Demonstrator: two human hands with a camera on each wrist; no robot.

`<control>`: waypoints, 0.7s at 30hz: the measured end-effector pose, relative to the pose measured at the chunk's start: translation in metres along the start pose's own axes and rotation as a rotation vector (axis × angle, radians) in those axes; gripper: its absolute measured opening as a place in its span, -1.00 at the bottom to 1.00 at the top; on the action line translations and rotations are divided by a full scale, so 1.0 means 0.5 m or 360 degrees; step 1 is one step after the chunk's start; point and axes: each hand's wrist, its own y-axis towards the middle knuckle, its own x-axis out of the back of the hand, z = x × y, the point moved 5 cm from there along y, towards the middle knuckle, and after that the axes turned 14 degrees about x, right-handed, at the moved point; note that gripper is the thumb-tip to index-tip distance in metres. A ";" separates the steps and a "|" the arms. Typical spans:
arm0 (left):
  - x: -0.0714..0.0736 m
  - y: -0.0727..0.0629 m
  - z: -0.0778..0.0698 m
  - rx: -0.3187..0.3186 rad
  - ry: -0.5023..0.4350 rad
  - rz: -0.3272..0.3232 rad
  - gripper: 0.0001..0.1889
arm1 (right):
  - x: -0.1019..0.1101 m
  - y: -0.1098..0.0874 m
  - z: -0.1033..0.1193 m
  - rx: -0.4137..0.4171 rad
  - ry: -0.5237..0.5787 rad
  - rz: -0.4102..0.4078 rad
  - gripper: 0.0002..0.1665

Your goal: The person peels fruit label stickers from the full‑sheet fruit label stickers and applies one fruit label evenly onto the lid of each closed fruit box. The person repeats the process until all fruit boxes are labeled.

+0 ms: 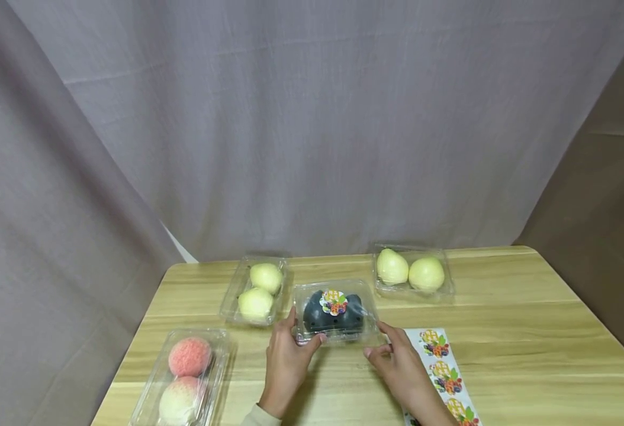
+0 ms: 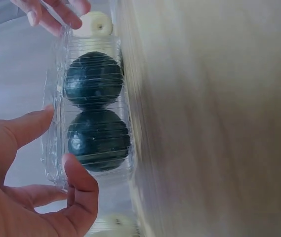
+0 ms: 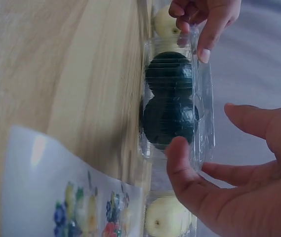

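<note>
We find the clear container (image 1: 369, 294) of dark fruits (image 1: 351, 322) between the two hands, over the desk (image 1: 514, 337), a printed sticker (image 1: 333, 302) on its lid. The left hand (image 1: 286, 353) grips the near left corner, thumb at the front edge, forefinger along the side. The right hand (image 1: 401, 362) is spread loosely at the near right corner, thumb apart from the plastic; we cannot tell whether its forefinger touches. We note a sticker sheet (image 1: 447, 378) just beside the right hand.
</note>
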 end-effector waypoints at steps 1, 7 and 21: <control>-0.001 0.002 0.001 -0.0003 0.0003 -0.0005 -0.03 | -0.002 0.000 0.001 0.0015 -0.0010 0.0004 -0.17; -0.008 0.013 0.002 -0.0093 -0.0012 0.0059 -0.06 | -0.007 0.008 0.005 0.0060 -0.0102 0.0056 -0.07; -0.027 0.036 0.005 0.0108 -0.0750 0.0520 -0.20 | -0.007 0.032 0.005 0.0103 -0.0123 0.0120 -0.09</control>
